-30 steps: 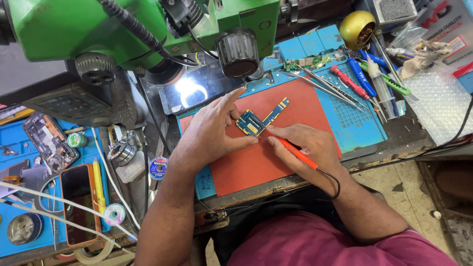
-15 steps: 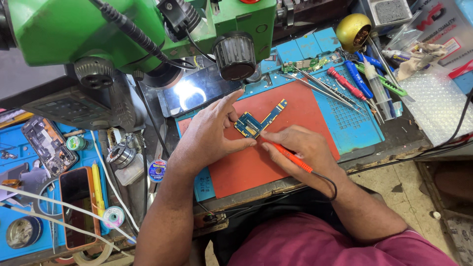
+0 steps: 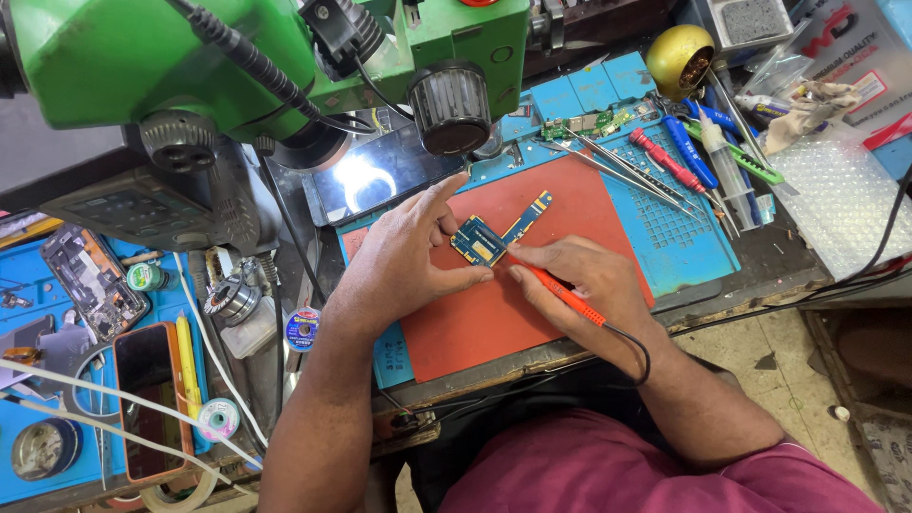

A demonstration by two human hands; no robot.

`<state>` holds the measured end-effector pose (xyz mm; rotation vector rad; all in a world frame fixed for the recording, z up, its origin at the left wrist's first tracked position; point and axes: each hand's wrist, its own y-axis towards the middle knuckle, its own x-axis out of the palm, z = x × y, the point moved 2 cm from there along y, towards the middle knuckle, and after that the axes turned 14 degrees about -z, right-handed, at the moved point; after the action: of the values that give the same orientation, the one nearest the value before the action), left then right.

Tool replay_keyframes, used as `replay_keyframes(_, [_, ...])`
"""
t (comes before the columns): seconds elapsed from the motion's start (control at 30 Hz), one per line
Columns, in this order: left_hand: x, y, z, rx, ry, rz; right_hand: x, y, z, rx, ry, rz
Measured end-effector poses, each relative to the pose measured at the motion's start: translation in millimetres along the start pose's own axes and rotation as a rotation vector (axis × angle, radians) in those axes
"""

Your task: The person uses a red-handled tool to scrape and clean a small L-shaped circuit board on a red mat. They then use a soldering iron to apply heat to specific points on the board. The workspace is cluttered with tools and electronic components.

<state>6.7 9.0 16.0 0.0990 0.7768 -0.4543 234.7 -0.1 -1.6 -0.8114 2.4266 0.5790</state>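
Observation:
A small blue circuit board (image 3: 481, 239) with a thin flex strip (image 3: 528, 216) lies on the red mat (image 3: 494, 313). My left hand (image 3: 404, 252) rests on the mat with its fingers against the board's left edge, steadying it. My right hand (image 3: 584, 280) grips a red soldering iron (image 3: 562, 292) like a pen, its tip pointing at the board's lower right corner. The iron's black cord (image 3: 635, 347) runs back over my wrist.
A green microscope (image 3: 237, 66) hangs over the back of the bench. Tweezers and screwdrivers (image 3: 655, 161) lie on the blue mat (image 3: 684, 237) at right, beside a brass tip cleaner (image 3: 680, 59). Phones (image 3: 152, 399), solder reels (image 3: 220, 418) and parts crowd the left side.
The view has shifted slightly. My hands stay at the board, the right one with the iron drawn a little closer to it.

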Motion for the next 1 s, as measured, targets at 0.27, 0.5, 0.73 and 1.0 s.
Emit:
replay_keyframes(0.27, [0.1, 0.3, -0.7, 0.001, 0.010, 0.000, 1.8, 0.6, 0.3, -0.015, -0.021, -0.026])
replay_keyframes(0.5, [-0.3, 0.5, -0.6, -0.001, 0.005, -0.002, 2.3, 0.5, 0.4, -0.054, -0.039, -0.044])
replay_keyframes(0.73, [0.0, 0.3, -0.7, -0.003, -0.004, -0.003, 1.6, -1.2, -0.7, 0.001, 0.025, -0.025])
replay_keyframes(1.0, [1.4, -0.3, -2.9, 0.023, 0.009, 0.009, -0.4, -1.4, -1.5, 0.008, 0.040, -0.014])
